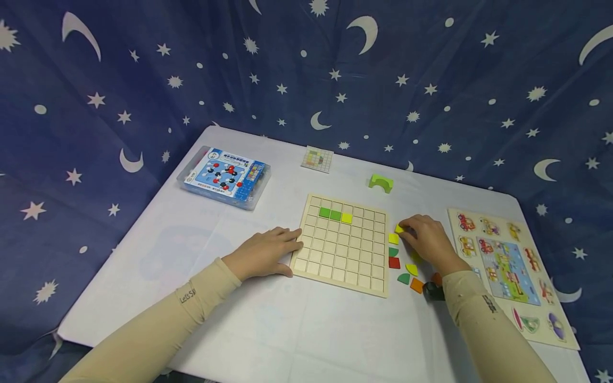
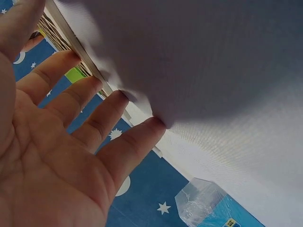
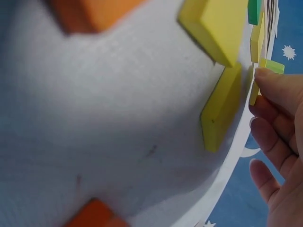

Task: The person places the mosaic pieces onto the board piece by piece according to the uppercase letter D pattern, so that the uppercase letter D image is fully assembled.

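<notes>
A wooden grid board (image 1: 335,250) lies mid-table, with two green tiles (image 1: 330,214) and one yellow square tile (image 1: 347,218) in a row near its far side. My left hand (image 1: 263,252) rests at the board's left edge, fingers spread and straight, fingertips (image 2: 94,82) right at the rim. Beyond the right edge, my right hand (image 1: 428,239) pinches a yellow tile (image 1: 399,229) between thumb and finger. Close by lie another yellow tile (image 1: 393,238), a red tile (image 1: 394,263), green quarter-round pieces (image 1: 404,278), a yellow quarter-round piece (image 1: 411,269) and an orange tile (image 1: 416,285).
A small pattern card (image 1: 317,159) and a green arch block (image 1: 381,183) sit toward the back. At the left is a plastic-cased molecule kit (image 1: 225,178). A picture puzzle board (image 1: 512,266) lies at the right, and a dark object (image 1: 433,291) is beside my right wrist.
</notes>
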{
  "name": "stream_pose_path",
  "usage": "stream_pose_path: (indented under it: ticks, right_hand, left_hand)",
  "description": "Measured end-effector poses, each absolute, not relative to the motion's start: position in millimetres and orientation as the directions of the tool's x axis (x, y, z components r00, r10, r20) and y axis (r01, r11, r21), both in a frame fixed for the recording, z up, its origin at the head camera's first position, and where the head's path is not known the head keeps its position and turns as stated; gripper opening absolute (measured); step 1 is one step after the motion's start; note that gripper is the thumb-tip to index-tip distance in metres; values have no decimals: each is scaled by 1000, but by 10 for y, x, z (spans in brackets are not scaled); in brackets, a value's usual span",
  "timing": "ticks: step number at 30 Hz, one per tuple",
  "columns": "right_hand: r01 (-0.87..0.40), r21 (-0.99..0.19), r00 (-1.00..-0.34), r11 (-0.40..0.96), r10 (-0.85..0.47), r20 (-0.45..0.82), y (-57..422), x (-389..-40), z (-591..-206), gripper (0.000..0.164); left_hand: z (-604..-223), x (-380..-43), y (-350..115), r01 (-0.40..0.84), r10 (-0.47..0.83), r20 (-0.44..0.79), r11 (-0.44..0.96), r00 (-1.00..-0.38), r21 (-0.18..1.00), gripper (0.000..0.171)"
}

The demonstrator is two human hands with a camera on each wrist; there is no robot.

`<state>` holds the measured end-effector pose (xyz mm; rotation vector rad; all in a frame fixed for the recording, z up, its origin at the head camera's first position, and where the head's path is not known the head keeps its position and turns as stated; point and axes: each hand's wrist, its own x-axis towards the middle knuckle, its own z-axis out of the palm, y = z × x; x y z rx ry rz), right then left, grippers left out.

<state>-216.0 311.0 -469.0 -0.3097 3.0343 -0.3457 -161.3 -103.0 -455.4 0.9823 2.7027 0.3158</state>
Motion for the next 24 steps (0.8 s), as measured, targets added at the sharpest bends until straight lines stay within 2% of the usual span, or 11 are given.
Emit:
stream_pose_path:
  ticks: [13,24]
  right_hand:
    - [-294,-262,-955,919,-295,36,2847,-2192,-4619,27]
    - [-405,-238,-914,883,-402,63,2373,-2229,-4607,28]
  left_hand:
    - [-4558,-1609,-1051,598,650,-152,750,-744,282,73]
    - [-4564,-1607,-1044,599,651,-155,750,-743,282,73]
